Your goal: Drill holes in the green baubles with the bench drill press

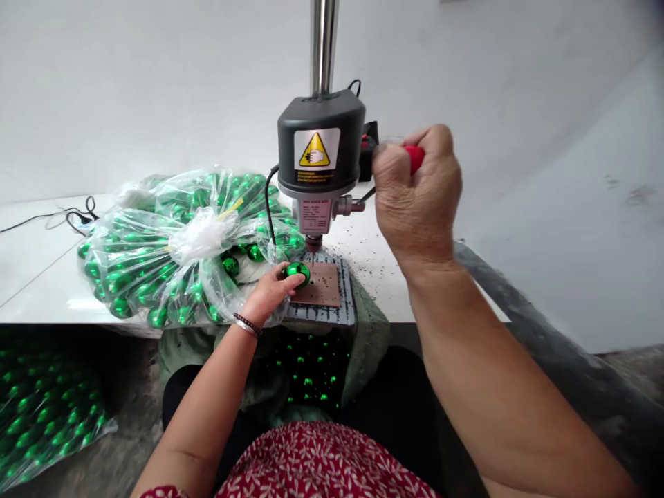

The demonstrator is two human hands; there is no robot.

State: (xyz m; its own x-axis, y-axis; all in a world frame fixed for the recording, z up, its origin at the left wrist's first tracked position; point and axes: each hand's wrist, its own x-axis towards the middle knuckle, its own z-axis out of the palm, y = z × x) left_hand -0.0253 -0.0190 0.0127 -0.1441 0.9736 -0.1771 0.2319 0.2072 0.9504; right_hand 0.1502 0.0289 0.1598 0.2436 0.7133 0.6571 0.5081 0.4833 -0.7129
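Observation:
A shiny green ball is pinched in the fingers of my left hand, at the left side of the drill press base plate. Above and just right of the ball, the drill bit points down from the dark grey drill press head. My right hand is wrapped round the red-ended drill press handle, on the right of the head. Under the bit lies a brown board with dark specks and a small hole, resting on the grey slotted base plate.
A clear plastic bag full of green balls lies on the white table at left. Another bag of them is on the floor. More green balls sit below the table edge in a green sack. A black cable hangs beside the head.

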